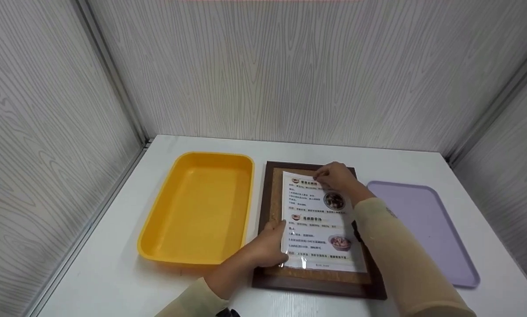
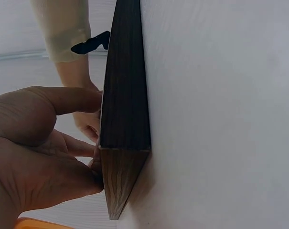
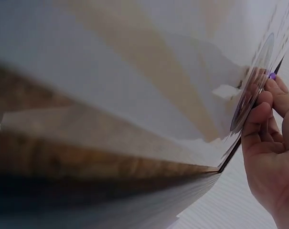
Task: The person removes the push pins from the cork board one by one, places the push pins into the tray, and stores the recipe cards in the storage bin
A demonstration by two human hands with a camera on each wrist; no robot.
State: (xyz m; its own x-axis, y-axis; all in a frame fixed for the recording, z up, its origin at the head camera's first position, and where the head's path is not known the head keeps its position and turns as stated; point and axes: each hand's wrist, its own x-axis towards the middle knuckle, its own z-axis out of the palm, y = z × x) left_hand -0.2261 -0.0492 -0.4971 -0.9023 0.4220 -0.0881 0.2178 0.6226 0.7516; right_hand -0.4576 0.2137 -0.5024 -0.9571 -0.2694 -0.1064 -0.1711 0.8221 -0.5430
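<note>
In the head view, one glossy white rectangular printed sheet [image 1: 320, 224] lies on one rectangular brown-framed cork board [image 1: 318, 287] on the white desk [image 1: 113, 251]. The sheet should be light, bendy and slippery, best held by its edges; the board looks stiff and heavier. The left hand [image 1: 267, 246], thumb and fingers spread, touches the sheet's 8 o'clock edge; the right hand [image 1: 337, 177] is at its 12 o'clock edge. One yellow rectangular tray [image 1: 206, 207] sits at the board's 9 o'clock, one flat pale-purple rectangular tray [image 1: 421, 215] at 3 o'clock.

In the left wrist view, that hand's fingertips meet the board's face near a corner.

In the right wrist view, the right hand pinches one small purple-headed pin [image 3: 272, 76], probably sharp, best gripped by its head.
</note>
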